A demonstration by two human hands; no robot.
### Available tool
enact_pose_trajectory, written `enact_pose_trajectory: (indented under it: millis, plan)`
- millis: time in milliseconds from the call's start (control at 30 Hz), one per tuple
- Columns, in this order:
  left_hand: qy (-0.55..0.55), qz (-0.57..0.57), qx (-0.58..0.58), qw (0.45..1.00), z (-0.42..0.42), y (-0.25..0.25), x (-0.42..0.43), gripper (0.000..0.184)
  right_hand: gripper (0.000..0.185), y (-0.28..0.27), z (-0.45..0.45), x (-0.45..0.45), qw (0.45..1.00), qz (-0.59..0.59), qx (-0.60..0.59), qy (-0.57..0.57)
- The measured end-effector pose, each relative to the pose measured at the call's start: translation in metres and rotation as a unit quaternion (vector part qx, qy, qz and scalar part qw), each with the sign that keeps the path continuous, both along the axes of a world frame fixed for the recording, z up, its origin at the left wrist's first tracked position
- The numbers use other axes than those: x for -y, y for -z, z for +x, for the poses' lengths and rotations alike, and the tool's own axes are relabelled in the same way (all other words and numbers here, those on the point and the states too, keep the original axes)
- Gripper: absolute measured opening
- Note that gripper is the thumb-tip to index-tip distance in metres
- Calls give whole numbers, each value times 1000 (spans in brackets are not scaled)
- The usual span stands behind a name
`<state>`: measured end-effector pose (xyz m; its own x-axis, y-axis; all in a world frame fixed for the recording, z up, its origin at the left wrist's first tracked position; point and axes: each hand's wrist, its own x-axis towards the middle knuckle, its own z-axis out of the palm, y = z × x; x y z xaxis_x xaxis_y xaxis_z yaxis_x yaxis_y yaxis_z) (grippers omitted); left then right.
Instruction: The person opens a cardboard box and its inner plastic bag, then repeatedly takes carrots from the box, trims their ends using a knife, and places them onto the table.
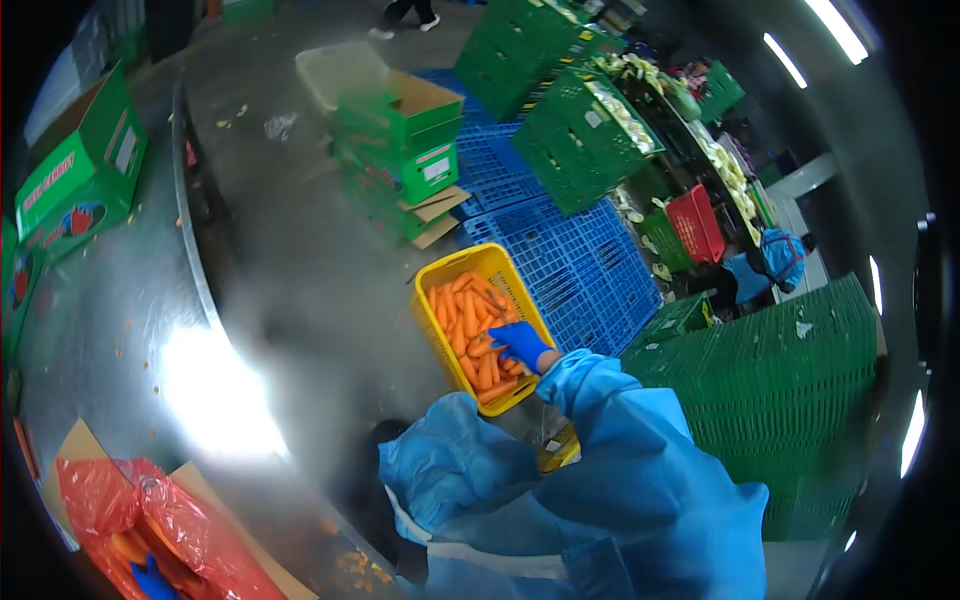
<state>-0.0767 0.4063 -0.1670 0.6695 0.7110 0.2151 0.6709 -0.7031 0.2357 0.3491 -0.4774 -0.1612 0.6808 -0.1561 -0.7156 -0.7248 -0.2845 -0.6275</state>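
Observation:
My right hand (520,345), in a blue glove, reaches into a yellow crate (430,325) of loose carrots (470,315). Its fingers are closed round a carrot (480,346) on top of the heap. At the bottom left edge, part of my left hand (152,580), also blue-gloved, shows among carrots inside a red plastic bag (100,495). The bag lines an open cardboard box (225,520). Most of that hand is out of frame, so its grip is hidden.
A metal table (110,330) with carrot bits carries green cartons (85,190). Green boxes (430,165) stand beyond the crate, beside blue pallets (580,270). Stacked green crates (770,390) rise at the right. A person in blue (765,270) is near the vegetable line.

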Motion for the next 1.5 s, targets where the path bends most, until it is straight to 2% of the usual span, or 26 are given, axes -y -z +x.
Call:
enact_pose_trajectory:
  millis: [33, 133, 233, 300, 367, 467, 600, 667, 733, 767, 800, 833, 900, 1000, 1067, 1133, 1200, 1300, 1400, 1500]
  plan:
    - [1, 18, 31, 999, 15, -16, 31, 39, 38, 26, 7, 3, 998, -10, 24, -64]
    - [7, 18, 121, 992, 57, -61, 133, 43, 35, -17, 5, -62, 984, 41, 87, -149]
    - [14, -72, 198, 977, 81, -91, 227, 47, 31, -77, -7, -128, 957, 84, 159, -226]
    - [10, -166, 257, 952, 88, -105, 283, 50, 37, -105, -17, -156, 924, 50, 211, -315]
    - [-1, -262, 324, 909, 88, -114, 324, 53, 39, -78, -28, -178, 817, 29, 453, -355]
    - [-21, -370, 440, 818, 72, -122, 368, 57, 40, -96, -60, -212, 765, 86, 513, -380]
    - [-59, -443, 563, 695, 17, -130, 408, 63, 39, -135, -122, -244, 750, 153, 463, -446]
    - [-68, -460, 621, 631, -34, -136, 434, 66, 37, -167, -154, -252, 713, 176, 446, -511]
    - [-56, -497, 675, 543, -68, -143, 470, 69, 34, -176, -180, -267, 650, 177, 485, -557]
    - [-57, -541, 705, 455, -75, -145, 488, 70, 33, -176, -192, -272, 629, 206, 492, -565]
    - [-83, -596, 729, 327, -73, -144, 503, 68, 32, -174, -204, -279, 610, 235, 499, -570]
    - [-150, -583, 779, 176, -64, -153, 515, 64, 32, -180, -216, -286, 584, 231, 474, -617]
    - [-180, -570, 796, 90, -63, -150, 529, 61, 34, -197, -227, -292, 515, 192, 431, -715]
    - [-145, -589, 793, 62, -72, -146, 544, 58, 37, -199, -253, -303, 441, 168, 476, -742]
    - [-188, -537, 725, 389, -78, -133, 551, 57, 38, -200, -267, -309, 406, 174, 489, -752]
    - [-181, -534, 729, 389, -81, -136, 555, 55, 37, -199, -279, -314, 388, 184, 502, -750]
    - [-110, -571, 810, 67, -84, -150, 561, 54, 39, -200, -289, -319, 387, 206, 515, -736]
    - [-181, -542, 818, 65, -86, -154, 567, 54, 39, -199, -298, -322, 376, 222, 526, -730]
    - [-179, -537, 820, 82, -85, -161, 573, 55, 38, -195, -302, -322, 349, 203, 521, -752]
    - [-203, -544, 813, 45, -85, -163, 575, 56, 37, -200, -306, -325, 364, 235, 521, -736]
